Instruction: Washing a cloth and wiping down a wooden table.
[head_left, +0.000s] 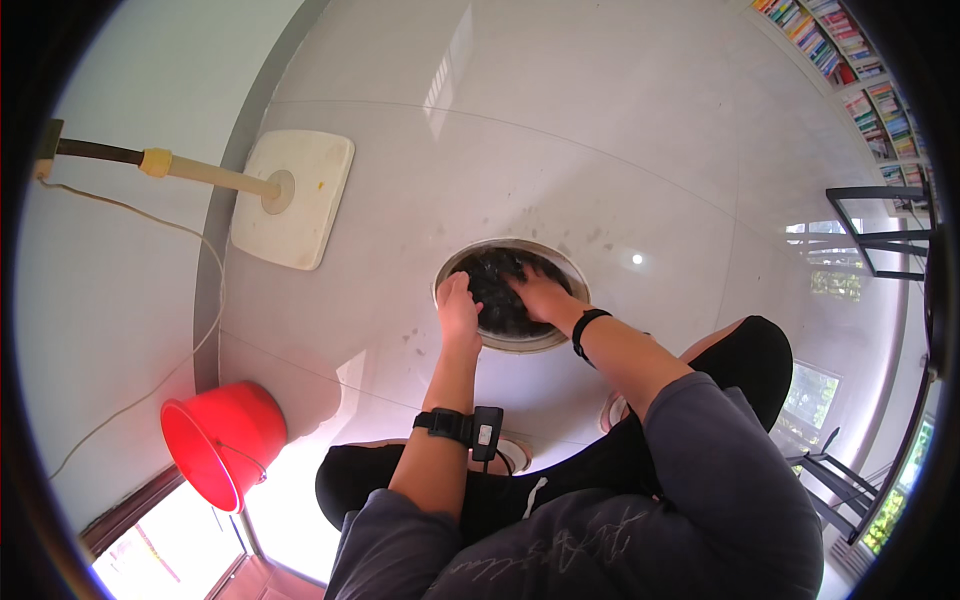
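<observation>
A round light-rimmed basin (517, 346) stands on the tiled floor in front of me. It holds a dark, wet-looking mass (499, 300), and whether this is cloth or only dark water is hard to tell. My left hand (459, 307) is at the basin's left side, its fingers bent near the rim, and what they close on is hidden. Inside the basin, on the right, my right hand (544, 296) reaches down with its fingers apart, the tips against the dark mass. A black band (587, 330) circles my right wrist, and a strapped black device (486, 433) is on my left.
A red bucket (259, 420) with a wire handle is at the lower left. A pedestal fan's square base (300, 202) stands by the left wall, its cord (202, 238) trailing along it. Bookshelves (832, 75) and a dark metal frame (874, 236) are at right. Dark spots mark the floor around the basin.
</observation>
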